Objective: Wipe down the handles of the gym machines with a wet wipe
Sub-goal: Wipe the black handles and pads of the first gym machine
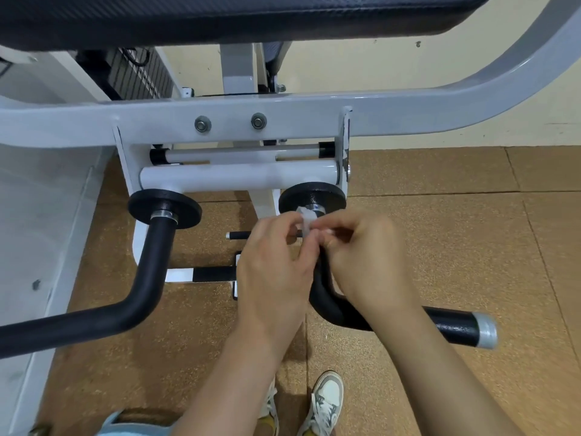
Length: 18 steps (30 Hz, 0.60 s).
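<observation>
A small white wet wipe (305,219) is pinched between my left hand (276,265) and my right hand (367,262), just above the upper part of the right black handle (446,325). Both hands meet at the wipe, close under the handle's round black flange (312,196). My hands hide the handle's upright section. Its lower bend and the silver end cap (485,330) stick out to the right. The left black handle (147,278) curves down and off to the left, untouched.
The white machine frame (239,121) crosses the view, with a dark padded seat (220,17) above it. A white panel (41,231) stands at the left. Brown rubber floor tiles (440,247) lie below, and my shoes (327,401) show at the bottom.
</observation>
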Available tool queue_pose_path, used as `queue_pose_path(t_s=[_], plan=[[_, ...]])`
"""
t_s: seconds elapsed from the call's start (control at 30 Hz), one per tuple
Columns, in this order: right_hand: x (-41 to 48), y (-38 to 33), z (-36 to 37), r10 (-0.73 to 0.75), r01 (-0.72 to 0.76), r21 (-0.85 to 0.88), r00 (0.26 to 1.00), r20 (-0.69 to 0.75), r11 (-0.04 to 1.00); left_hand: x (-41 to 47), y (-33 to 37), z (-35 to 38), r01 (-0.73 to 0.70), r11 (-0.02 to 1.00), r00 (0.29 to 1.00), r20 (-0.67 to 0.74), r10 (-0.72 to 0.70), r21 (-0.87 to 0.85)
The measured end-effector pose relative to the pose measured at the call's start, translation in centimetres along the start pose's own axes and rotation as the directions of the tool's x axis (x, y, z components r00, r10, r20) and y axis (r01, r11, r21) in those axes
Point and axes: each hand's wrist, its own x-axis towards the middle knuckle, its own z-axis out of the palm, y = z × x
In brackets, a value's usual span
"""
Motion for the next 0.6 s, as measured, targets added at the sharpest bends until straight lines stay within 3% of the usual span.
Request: queue_pose_path(t_s=[0.1, 0.2, 0.27, 0.33, 0.43, 0.53, 0.6], plan=[[1.4, 0.6, 0.1, 0.069, -0.066, 0.083, 0.997, -0.035, 0.994, 0.0, 0.1, 0.8, -0.111, 0.989, 0.993, -0.032, 0.115, 0.099], [1.4, 0.6, 0.0, 0.01, -0.004, 0.124, 0.999, -0.047, 0.992, 0.7, 0.5, 1.1, -0.166, 0.972, 0.985, -0.019, 0.172, 0.168], [0.3, 0.6, -0.6, -0.03, 0.032, 0.181, 0.999, -0.014, 0.983, 1.2, 0.7, 0.7, -0.053, 0.995, 0.998, -0.019, 0.055, 0.088], [-0.8, 0.8, -1.2, -0.043, 0.04, 0.141, 0.999, 0.024, 0.989, 2.0, 0.6, 0.6, 0.227, 0.967, 0.973, -0.023, -0.231, -0.114], [-2.2, 0.9, -1.7, -0.071, 0.073, -0.014, 0.995, 0.075, 0.997, 2.7, 0.2, 0.6, 0.534, 0.717, 0.825, 0.09, -0.558, -0.448], [-3.1, 0.5, -1.3, -0.176, 0.189, -0.141, 0.979, 0.101, 0.972, 2.4, 0.0, 0.5, 0.576, 0.627, 0.792, 0.166, -0.588, -0.525], [-3.5, 0.3, -1.0, -0.205, 0.226, -0.207, 0.972, 0.114, 0.952, 2.0, 0.1, 0.5, 0.526, 0.672, 0.831, 0.147, -0.537, -0.522]])
